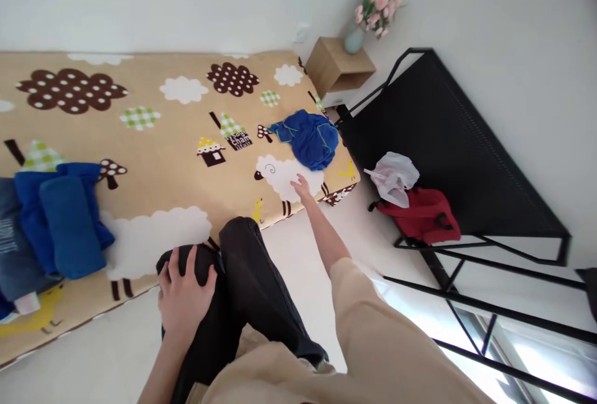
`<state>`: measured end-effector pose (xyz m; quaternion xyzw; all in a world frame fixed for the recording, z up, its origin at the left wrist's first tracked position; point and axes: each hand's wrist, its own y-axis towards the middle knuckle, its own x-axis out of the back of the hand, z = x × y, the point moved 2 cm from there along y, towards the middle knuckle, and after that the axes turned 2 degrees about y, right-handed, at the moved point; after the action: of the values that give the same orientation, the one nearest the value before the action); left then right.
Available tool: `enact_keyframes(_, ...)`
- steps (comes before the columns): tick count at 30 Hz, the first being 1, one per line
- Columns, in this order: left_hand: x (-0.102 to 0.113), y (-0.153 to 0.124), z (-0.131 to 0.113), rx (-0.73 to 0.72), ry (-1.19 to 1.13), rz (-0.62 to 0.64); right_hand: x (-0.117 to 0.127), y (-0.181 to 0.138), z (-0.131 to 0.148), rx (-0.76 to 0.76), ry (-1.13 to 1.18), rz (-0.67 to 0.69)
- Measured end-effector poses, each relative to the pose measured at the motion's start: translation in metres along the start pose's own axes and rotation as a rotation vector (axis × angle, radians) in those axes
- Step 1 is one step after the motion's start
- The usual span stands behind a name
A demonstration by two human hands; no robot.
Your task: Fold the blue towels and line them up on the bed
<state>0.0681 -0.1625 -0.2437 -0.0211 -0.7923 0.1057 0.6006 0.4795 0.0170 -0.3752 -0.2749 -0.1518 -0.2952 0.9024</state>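
- Blue and bunched up, the crumpled garment (310, 137) lies near the far corner of the bed (163, 143), on the tan sheet printed with sheep and clouds. Its heaped, unfolded shape suggests it was dropped there rather than laid out.
- At full stretch, the right hand (302, 188) has its fingers apart and extended. The fingertips lie on the sheet just short of the garment and grip nothing. The long reach seems forced by the garment lying well away from the body.
- Spread over the person's own knee (247, 255) in black trousers, the left hand (184, 295) has its fingers loosely splayed and holds nothing. It looks like a prop for the lean forward.
- Well apart, at the left edge of the bed, sits a folded stack (65, 217) of blue and denim pieces, squared up and piled.
- Beyond the bed corner, a wooden nightstand (336, 68) carries a vase (354, 40) of pink flowers.
- Against a black metal frame (448, 137) to the right, a red bag (424, 214) rests with a white plastic bag (394, 174) on top of it.
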Motion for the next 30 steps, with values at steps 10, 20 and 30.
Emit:
enact_keyframes(10,-0.018,0.025,-0.042,-0.094,0.142,0.042,0.026,0.079,-0.010,-0.154,0.508,-0.002)
enact_keyframes(20,-0.023,0.035,-0.044,-0.104,0.194,0.045,0.011,0.077,0.029,-0.071,0.533,-0.082)
enact_keyframes(30,-0.018,0.030,-0.046,-0.088,0.150,0.051,-0.021,-0.084,0.047,0.213,0.609,0.199)
